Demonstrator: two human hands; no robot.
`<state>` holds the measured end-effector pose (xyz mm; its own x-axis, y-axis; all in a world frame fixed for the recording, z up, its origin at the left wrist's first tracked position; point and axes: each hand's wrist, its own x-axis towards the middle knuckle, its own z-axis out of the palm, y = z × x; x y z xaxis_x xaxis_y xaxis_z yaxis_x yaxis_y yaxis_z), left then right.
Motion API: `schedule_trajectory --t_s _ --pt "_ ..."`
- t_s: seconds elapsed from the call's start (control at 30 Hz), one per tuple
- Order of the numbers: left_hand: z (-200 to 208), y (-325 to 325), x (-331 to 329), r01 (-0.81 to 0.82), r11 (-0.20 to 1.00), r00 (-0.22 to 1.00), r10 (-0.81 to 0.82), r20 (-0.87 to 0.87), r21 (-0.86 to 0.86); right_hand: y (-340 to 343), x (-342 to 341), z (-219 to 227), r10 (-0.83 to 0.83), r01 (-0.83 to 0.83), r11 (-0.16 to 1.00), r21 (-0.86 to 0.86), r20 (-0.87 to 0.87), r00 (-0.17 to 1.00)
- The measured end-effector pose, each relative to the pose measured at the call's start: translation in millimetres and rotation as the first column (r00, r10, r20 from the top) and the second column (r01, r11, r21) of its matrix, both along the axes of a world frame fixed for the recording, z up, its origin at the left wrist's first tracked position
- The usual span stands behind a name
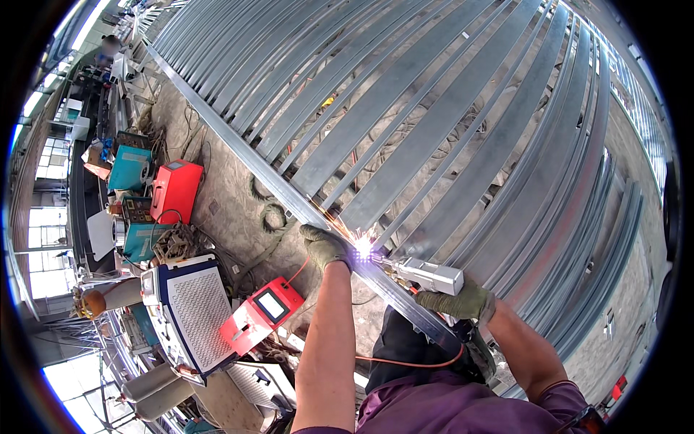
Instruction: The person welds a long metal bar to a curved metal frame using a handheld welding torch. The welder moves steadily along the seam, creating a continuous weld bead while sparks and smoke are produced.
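Observation:
A bright welding arc [363, 249] throws orange sparks where a long steel rail [249, 153] meets the end of a flat steel bar. My right hand [466, 300], in a green work glove, grips a boxy silver welding gun [432, 275]. Its nozzle points left at the glowing spot. Just left of the arc, my gloved left hand [327, 247] is closed over the rail's edge, its fingertips partly hidden. Many parallel steel bars [401, 181] run up and away from the rail, with gaps between them. Glare hides the joint itself.
A red box with a screen [264, 311] stands left of my forearm, beside a white and blue machine [199, 307]. An orange cable [416, 364] crosses near my lap. Farther left are a red case [176, 192], teal machines [131, 168] and a person [108, 50].

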<state>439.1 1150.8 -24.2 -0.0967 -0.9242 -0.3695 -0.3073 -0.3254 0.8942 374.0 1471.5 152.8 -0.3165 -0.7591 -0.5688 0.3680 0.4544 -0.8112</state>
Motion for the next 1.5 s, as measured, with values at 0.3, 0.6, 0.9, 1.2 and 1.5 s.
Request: schedule_trajectory --t_s 0.3,0.6,0.9,1.2,1.5 --pt "13.7 6.9 -10.7 -0.092 0.983 0.934 0.14 -0.327 0.159 5.1 2.5 -3.4 -0.019 0.019 0.999 -0.031 0.002 1.0" --pt "-12.4 -9.8 4.0 -0.057 0.996 0.978 0.07 -0.196 0.069 6.1 4.7 0.1 -0.019 0.018 1.0 0.017 0.036 0.999" --pt "8.8 0.7 -4.3 -0.089 0.992 0.988 0.1 -0.121 0.091 10.2 4.1 -2.0 -0.017 0.014 1.0 0.028 0.094 0.995" --pt "27.0 7.4 -11.5 -0.06 0.959 0.898 0.172 -0.405 0.275 13.7 5.4 -2.4 -0.006 0.003 0.999 0.036 0.072 0.997" --pt "23.9 1.9 -7.5 -0.058 0.974 0.979 0.098 -0.18 0.218 31.8 14.6 -0.6 -0.081 0.075 0.994 0.081 0.067 0.994"
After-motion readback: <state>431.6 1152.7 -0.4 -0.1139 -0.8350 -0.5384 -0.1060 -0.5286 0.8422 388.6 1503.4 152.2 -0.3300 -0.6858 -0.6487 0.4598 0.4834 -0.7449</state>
